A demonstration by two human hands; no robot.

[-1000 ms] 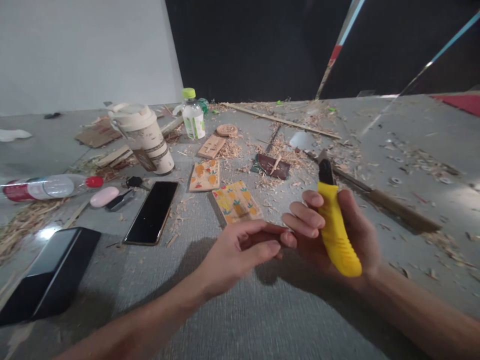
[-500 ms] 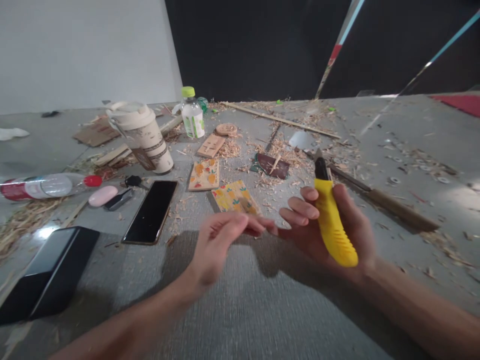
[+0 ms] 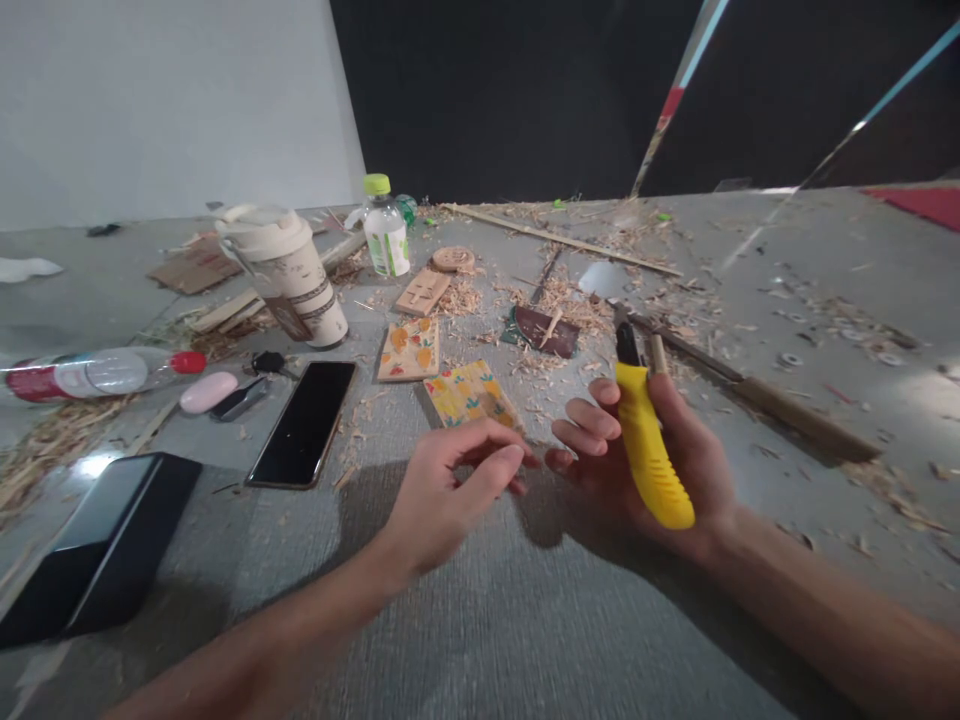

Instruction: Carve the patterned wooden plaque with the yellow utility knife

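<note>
Two hands checked. Your right hand (image 3: 701, 465), fingers half curled, holds the yellow knife (image 3: 651, 455) between thumb and fingers, its tip end pointing away from you. Beside that thumb shows a tan strip (image 3: 658, 355); whether it is held cannot be told. Your left hand (image 3: 442, 490) is loosely curled and part open, nothing visible in its hold, fingertips just beside those of the right.

Step in hand, as judged: holding the knife, not cutting. Any stroke would call for a firmer grip and left fingertips off the blade's line.

Just beyond your left hand lies the pineapple tile (image 3: 472, 390), partly hidden by it; the orange tile (image 3: 409, 350) is near. Farther ahead lie the pouch (image 3: 546, 332) and shavings (image 3: 574, 290). Behind the knife lies the long tool (image 3: 806, 420), likeliest obstruction. Leftward: phone (image 3: 304, 425), cup (image 3: 289, 275).
</note>
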